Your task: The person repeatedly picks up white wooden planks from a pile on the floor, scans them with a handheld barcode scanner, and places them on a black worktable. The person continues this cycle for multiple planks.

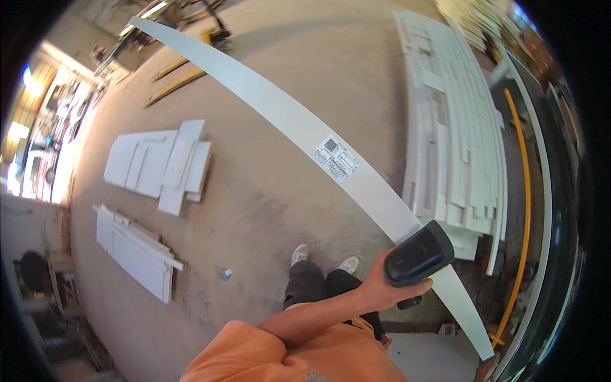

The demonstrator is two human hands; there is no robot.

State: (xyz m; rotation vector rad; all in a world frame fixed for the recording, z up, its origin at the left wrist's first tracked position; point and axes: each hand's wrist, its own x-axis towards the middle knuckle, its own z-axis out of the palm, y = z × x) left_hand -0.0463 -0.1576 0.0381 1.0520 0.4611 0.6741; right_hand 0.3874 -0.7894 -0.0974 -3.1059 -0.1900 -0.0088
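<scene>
My left hand (385,283) is wrapped round a black handheld scanner (419,253), its arm reaching across my body from the orange sleeve. The scanner covers part of a long, narrow white board (267,102), which runs diagonally from the upper left to the lower right. A printed label with a square code (336,158) is stuck on the board's upper face. At the board's near end, a small brownish patch shows at the lower right; it may be part of my right hand, but its fingers cannot be made out.
White boards lie in a long stack (439,140) on the right, beside a yellow bar (525,165). Two smaller piles of white panels, one farther (153,159) and one nearer (133,251), are on the floor at left. A yellow pallet truck (175,86) stands beyond the board.
</scene>
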